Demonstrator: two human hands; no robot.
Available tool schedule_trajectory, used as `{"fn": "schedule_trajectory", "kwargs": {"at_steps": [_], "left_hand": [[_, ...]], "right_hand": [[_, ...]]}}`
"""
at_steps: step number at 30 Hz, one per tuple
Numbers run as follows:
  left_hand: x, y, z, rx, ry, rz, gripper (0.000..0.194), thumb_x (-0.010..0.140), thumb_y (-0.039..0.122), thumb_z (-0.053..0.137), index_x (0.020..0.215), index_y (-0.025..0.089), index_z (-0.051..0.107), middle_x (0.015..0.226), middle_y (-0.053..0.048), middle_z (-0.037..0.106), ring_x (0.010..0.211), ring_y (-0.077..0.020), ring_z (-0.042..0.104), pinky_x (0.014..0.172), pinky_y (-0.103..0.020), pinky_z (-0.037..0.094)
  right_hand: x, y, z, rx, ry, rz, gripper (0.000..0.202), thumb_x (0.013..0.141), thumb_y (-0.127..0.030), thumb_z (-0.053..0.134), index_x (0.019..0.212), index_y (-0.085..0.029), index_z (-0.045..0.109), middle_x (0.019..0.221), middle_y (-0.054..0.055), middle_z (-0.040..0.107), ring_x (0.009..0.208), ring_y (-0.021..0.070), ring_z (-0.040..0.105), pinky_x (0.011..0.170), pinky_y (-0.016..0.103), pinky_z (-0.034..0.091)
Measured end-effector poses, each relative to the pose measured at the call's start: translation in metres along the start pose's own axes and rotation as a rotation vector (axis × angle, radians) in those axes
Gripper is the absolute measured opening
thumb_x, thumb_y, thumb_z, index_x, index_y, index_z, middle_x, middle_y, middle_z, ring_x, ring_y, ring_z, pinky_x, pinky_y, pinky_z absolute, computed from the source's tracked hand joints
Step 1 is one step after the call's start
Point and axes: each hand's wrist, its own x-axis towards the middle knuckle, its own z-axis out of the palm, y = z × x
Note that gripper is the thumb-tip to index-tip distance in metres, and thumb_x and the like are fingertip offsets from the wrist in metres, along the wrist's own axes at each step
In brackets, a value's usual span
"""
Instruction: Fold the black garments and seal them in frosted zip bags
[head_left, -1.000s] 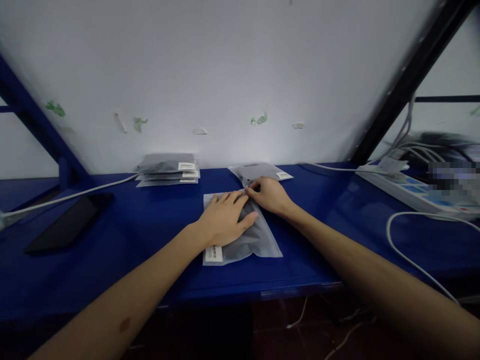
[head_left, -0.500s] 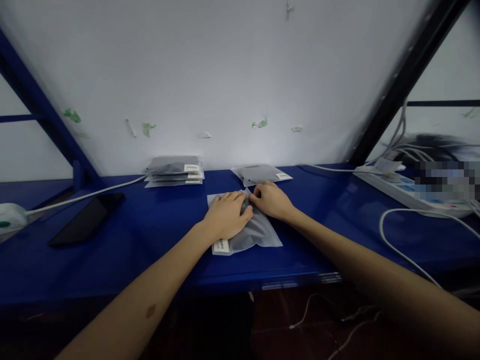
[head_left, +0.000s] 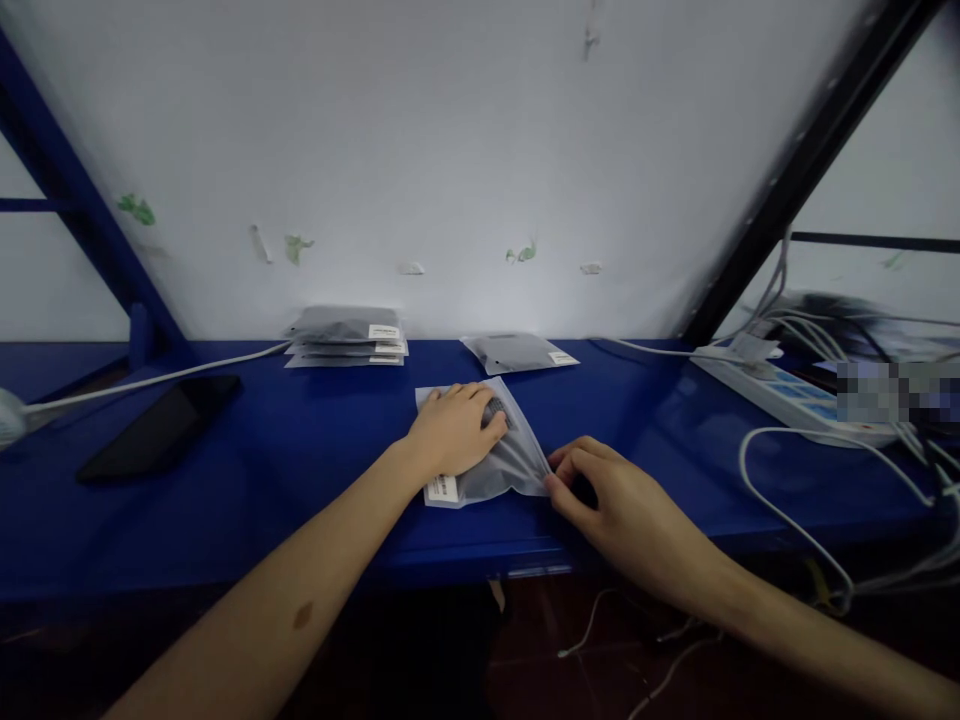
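A frosted plastic bag (head_left: 501, 472) with a white label lies on the blue table near its front edge, something dark and textured inside it. My left hand (head_left: 456, 430) rests flat on the bag with fingers stretched out, pressing over its contents and hiding much of it. At the bag's right corner my right hand (head_left: 600, 490) pinches the edge between thumb and fingers. Behind them lies another frosted bag (head_left: 517, 352) with a label. To its left a stack of similar labelled bags (head_left: 345, 335) sits against the wall.
A black phone (head_left: 161, 428) lies on the left of the blue table (head_left: 315, 430). A white cable (head_left: 157, 382) runs behind it. On the right stand a white power strip (head_left: 787, 395) and tangled cables. A white wall closes off the back.
My right hand has slid from the bag's top corner down along its right edge to the near right corner. My left hand has stayed on the bag. The view has shifted slightly.
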Motion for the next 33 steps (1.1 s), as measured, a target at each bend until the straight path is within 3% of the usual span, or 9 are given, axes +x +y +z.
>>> {"fn": "schedule_trajectory", "kwargs": {"at_steps": [7,10,13,18,24,33], "left_hand": [[-0.003,-0.006,-0.002,-0.023,-0.006,-0.041,0.059,0.1,0.056,0.029,0.14,0.017,0.05,0.149,-0.013,0.05,0.134,-0.033,0.048,0.113,-0.056,0.034],[-0.003,-0.011,-0.003,-0.045,-0.035,-0.048,0.067,0.098,0.063,0.028,0.145,0.018,0.046,0.153,-0.013,0.045,0.136,-0.035,0.045,0.114,-0.055,0.033],[-0.004,-0.014,-0.006,-0.059,-0.062,-0.034,0.071,0.097,0.065,0.028,0.148,0.018,0.042,0.153,-0.013,0.045,0.138,-0.035,0.043,0.114,-0.054,0.032],[-0.007,-0.011,-0.012,-0.047,-0.077,-0.049,0.068,0.098,0.063,0.028,0.147,0.017,0.043,0.15,-0.013,0.049,0.135,-0.0338,0.046,0.112,-0.053,0.035],[-0.007,-0.006,-0.014,-0.05,-0.057,-0.037,0.06,0.099,0.059,0.03,0.142,0.02,0.049,0.144,-0.011,0.054,0.131,-0.0313,0.049,0.111,-0.051,0.037],[-0.006,-0.008,-0.013,-0.066,-0.054,-0.086,0.06,0.097,0.061,0.032,0.141,0.023,0.049,0.143,-0.009,0.055,0.128,-0.0314,0.051,0.112,-0.051,0.036]], "right_hand": [[0.023,0.006,-0.003,-0.272,0.025,-0.051,0.033,0.096,-0.04,0.043,0.071,-0.025,0.058,0.088,0.006,0.067,0.083,0.0227,0.063,0.073,0.036,0.048],[0.056,0.021,-0.001,-0.394,0.062,-0.116,0.03,0.098,-0.035,0.041,0.081,-0.023,0.063,0.095,0.009,0.067,0.091,0.0246,0.063,0.08,0.037,0.048],[0.098,0.037,0.005,-0.348,0.039,-0.203,0.023,0.095,-0.033,0.047,0.092,-0.02,0.065,0.103,0.011,0.066,0.098,0.0243,0.062,0.089,0.036,0.047],[0.148,0.046,0.021,-0.402,0.033,-0.219,0.025,0.095,-0.029,0.046,0.102,-0.016,0.067,0.107,0.016,0.067,0.099,0.0264,0.063,0.086,0.037,0.046],[0.154,0.056,0.032,-0.251,0.107,-0.164,0.023,0.093,-0.031,0.049,0.099,-0.017,0.066,0.106,0.012,0.067,0.097,0.0227,0.063,0.084,0.033,0.046],[0.149,0.058,0.02,-0.099,0.003,-0.231,0.017,0.089,-0.03,0.056,0.09,-0.018,0.067,0.099,0.01,0.069,0.09,0.0215,0.063,0.085,0.033,0.047]]}}
